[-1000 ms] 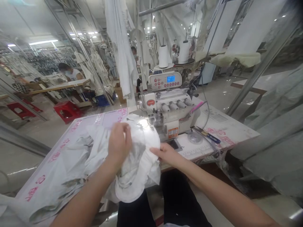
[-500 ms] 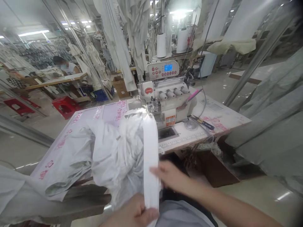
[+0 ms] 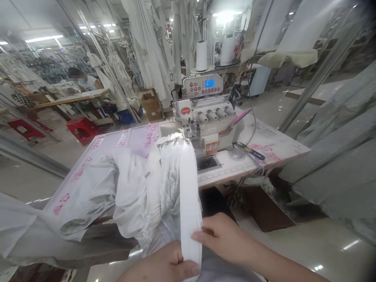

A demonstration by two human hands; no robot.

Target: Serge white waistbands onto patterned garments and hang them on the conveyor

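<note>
A white elastic waistband [image 3: 188,192] runs from the presser foot of the overlock sewing machine [image 3: 202,121] down toward me. It lies along the edge of a light grey-white garment [image 3: 135,192] bunched on the table. My left hand [image 3: 167,262] grips the band's lower end, thumb on top. My right hand [image 3: 220,237] pinches the band's right edge a little higher, thumb over it and fingers partly behind. At the machine the band's far end sits under the foot, and the needle is too small to make out.
Thread snips [image 3: 254,152] lie on the table [image 3: 282,147] right of the machine, beside a clear round dish [image 3: 236,155]. Thread cones [image 3: 201,56] stand behind. Hanging cloth [image 3: 337,156] fills the right side. A co-worker [image 3: 85,80] sits far left, near red stools [image 3: 84,130].
My right hand has moved down and slightly right along the band, now pinching its edge. My left hand keeps its grip, shifted slightly right. The garment beside the band hangs straighter.
</note>
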